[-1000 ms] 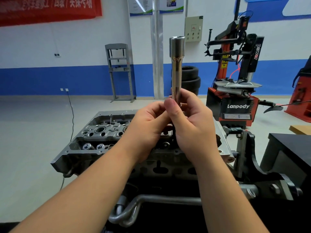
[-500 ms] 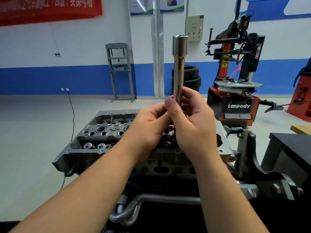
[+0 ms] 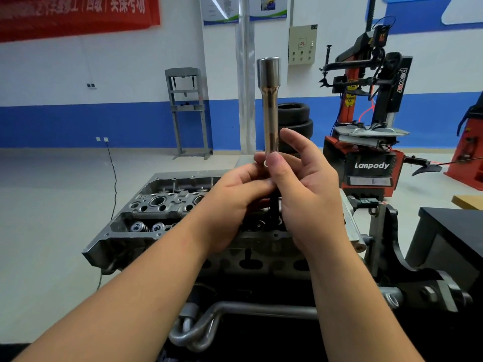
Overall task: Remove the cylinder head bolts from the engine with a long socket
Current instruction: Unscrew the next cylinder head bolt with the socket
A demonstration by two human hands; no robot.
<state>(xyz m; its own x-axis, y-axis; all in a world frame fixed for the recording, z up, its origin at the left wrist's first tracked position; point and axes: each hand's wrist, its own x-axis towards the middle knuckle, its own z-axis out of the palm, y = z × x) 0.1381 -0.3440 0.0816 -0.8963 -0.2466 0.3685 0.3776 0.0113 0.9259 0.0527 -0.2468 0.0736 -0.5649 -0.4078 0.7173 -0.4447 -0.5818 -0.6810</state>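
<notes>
long socket (image 3: 270,111) stands upright, pinched by both hands (image 3: 308,189).

A red banner (image 3: 75,14) hangs high on the white and blue wall. A grey press frame (image 3: 187,111) stands on the floor by the wall. Black tyres (image 3: 295,120) sit in a stack near a shiny pole (image 3: 245,74). A red and black tyre machine (image 3: 366,126) stands on the right. A black cable (image 3: 113,173) runs down from a wall socket.
</notes>
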